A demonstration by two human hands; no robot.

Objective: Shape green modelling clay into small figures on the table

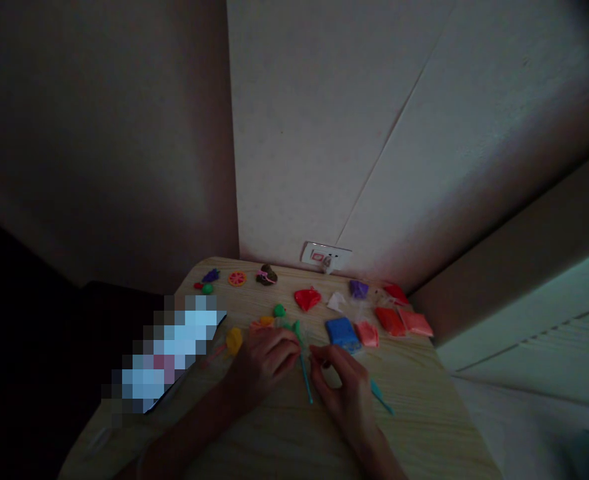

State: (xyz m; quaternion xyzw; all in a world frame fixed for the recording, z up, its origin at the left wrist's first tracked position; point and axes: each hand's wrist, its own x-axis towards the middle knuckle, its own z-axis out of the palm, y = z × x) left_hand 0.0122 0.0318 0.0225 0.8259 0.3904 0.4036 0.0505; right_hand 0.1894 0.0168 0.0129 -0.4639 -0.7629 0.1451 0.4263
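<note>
My left hand (269,353) is closed in a pinch above the middle of the table. Just beyond its fingertips is a light green piece (296,328), perhaps in a clear bag. My right hand (342,387) faces it from the right, thumb and forefinger pinched together. What either hand pinches is too small and dim to make out. A thin teal stick (306,381) lies between the hands, its upper end beside the left fingertips. Partly behind my right hand is a second teal tool (382,397) with a flat end. Yellow clay (234,341) sits left of my left hand.
Bags of blue (343,333), red (307,298), orange-red (390,321) and purple (359,289) clay lie toward the back. Small shaped pieces, including an orange slice (237,279) and a green ball (279,311), stand nearby. A blurred-out lit screen (174,360) lies left; a wall socket (326,255) is behind.
</note>
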